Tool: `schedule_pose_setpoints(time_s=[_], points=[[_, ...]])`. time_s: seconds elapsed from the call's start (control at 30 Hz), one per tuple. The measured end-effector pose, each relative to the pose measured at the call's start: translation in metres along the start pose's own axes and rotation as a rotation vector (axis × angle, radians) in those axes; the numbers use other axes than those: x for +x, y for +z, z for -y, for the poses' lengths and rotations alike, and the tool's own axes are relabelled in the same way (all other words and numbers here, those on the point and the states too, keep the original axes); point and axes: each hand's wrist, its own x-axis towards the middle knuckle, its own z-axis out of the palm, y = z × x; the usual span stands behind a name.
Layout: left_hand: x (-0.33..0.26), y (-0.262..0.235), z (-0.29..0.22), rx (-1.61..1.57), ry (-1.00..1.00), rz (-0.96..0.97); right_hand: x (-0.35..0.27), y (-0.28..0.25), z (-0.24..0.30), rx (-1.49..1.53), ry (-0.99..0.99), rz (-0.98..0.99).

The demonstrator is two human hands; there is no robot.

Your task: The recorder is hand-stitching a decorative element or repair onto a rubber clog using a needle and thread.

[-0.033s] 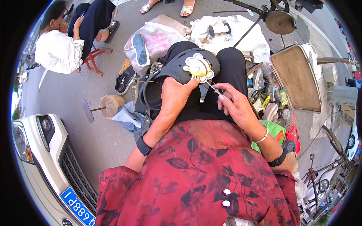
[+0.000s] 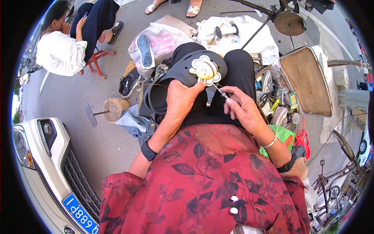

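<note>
Nothing visibly moves since earlier: my left grip (image 2: 180,98) clamps the dark clog (image 2: 177,72), likely light, springy, best held by its rim (image 2: 146,96); my right grip (image 2: 244,110) pinches a slim tool (image 2: 224,94).

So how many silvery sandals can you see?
2. One silvery sandal is at the top edge, left of centre; the other sandal is right of it. Both are worn. More could hide in the clutter.

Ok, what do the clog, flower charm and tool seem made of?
Clog: probably foam or rubber, dull dark finish, judging by its moulded shape and round holes.
Flower charm: likely plastic or rubber, smooth, with thick rounded petals; which one is unclear.
Tool: apparently polished metal, from its silvery glints.
</note>
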Motion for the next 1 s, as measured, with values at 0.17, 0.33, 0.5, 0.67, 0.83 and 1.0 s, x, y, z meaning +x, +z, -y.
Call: schedule_pose_setpoints(time_s=[0.17, 0.33, 0.5, 0.67, 0.83, 1.0], points=[[0.003, 0.000, 0.010, 0.030, 0.043, -0.052, 0.004, 0.005, -0.015, 0.263, 0.045, 0.073], [0.001, 0.001, 0.010, 0.040, 0.046, -0.049, 0.010, 0.011, -0.018, 0.330, -0.010, 0.088], [0.001, 0.001, 0.009, -0.004, 0.070, -0.047, 0.012, 0.010, -0.020, 0.316, -0.010, 0.093], [0.001, 0.000, 0.011, 0.014, 0.072, -0.056, 0.021, 0.011, -0.018, 0.160, -0.058, 0.041], [0.007, 0.002, 0.023, 0.033, 0.086, -0.065, 0.033, 0.018, -0.019, 0.069, -0.058, -0.025], [0.004, 0.002, 0.009, 0.029, 0.050, -0.078, 0.024, 0.018, -0.017, 0.292, -0.025, 0.060]])
